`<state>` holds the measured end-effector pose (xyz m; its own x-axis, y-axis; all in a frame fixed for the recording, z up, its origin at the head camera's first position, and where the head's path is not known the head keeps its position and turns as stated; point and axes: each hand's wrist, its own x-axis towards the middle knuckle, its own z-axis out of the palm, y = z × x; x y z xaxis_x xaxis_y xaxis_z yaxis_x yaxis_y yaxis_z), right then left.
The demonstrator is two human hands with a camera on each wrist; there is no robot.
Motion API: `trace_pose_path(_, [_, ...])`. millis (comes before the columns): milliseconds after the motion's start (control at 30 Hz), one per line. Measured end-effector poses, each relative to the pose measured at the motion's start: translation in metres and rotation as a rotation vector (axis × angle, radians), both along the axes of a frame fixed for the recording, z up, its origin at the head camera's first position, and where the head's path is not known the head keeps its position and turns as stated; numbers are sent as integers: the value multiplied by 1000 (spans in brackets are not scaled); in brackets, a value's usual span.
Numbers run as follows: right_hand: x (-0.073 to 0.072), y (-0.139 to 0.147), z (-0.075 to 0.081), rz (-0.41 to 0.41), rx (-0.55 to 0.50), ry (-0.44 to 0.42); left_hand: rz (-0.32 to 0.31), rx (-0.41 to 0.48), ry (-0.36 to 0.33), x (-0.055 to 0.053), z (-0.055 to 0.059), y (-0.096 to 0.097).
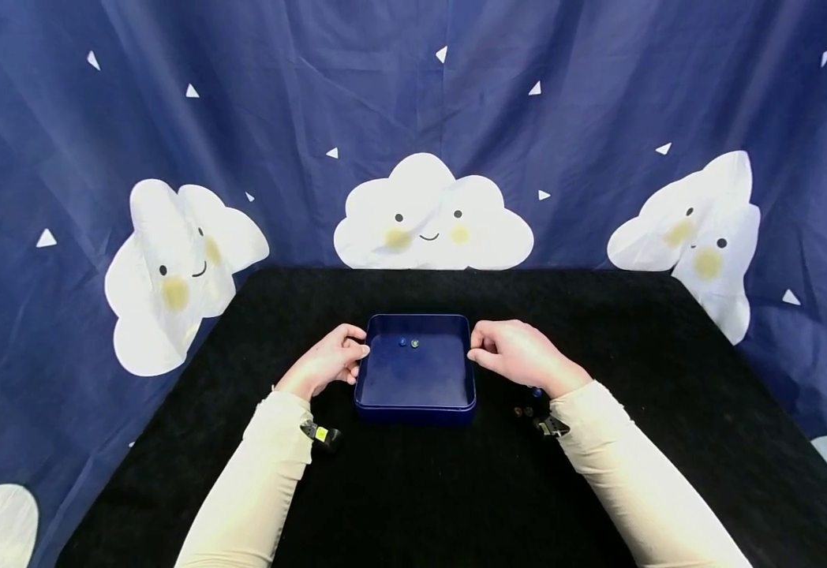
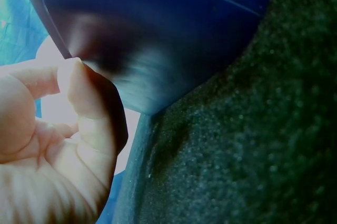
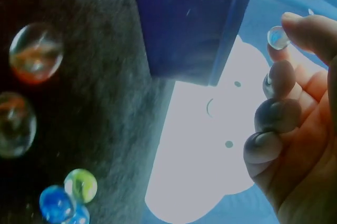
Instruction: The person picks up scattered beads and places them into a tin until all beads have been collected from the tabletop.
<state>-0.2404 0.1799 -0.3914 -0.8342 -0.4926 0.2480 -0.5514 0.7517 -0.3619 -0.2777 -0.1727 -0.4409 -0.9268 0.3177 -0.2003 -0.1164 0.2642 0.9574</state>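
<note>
A shallow blue tray (image 1: 413,375) with rounded corners lies between the hands. Inside it, near the far side, are a blue marble (image 1: 402,341) and a greenish marble (image 1: 415,343). The left hand (image 1: 331,356) grips the tray's left rim between thumb and fingers, seen close in the left wrist view. Beside the right rim, the right hand (image 1: 520,351) pinches a clear marble with blue inside (image 3: 277,38) between thumb and index finger. Its other fingers are curled inward. In the head view this marble is hidden by the fingers.
Right of the tray, two clear marbles with orange inside (image 3: 36,53) lie on the black cloth (image 1: 413,489). Close by sit a yellow-green marble (image 3: 81,185) and blue marbles (image 3: 56,203), partly under the right wrist in the head view. A blue curtain (image 1: 300,95) with clouds stands behind.
</note>
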Motion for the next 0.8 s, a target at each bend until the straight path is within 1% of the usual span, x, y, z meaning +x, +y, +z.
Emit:
trace_pose_path(167, [-2, -10, 3, 13, 3, 3, 5, -3, 7, -1, 2, -1])
trace_pose_path(300, [-4, -16, 2, 12, 28, -4, 2, -1, -3, -2, 3, 0])
trace_pose_path(433, [-5, -23, 1, 21, 55, -5, 4, 1, -5, -3, 1, 0])
trace_pose_path(667, [-5, -35, 3, 64, 80, -2, 11, 1, 2, -2, -4, -1])
trace_pose_path(800, [-5, -33, 2, 48, 75, 1, 6, 3, 1, 0, -4, 0])
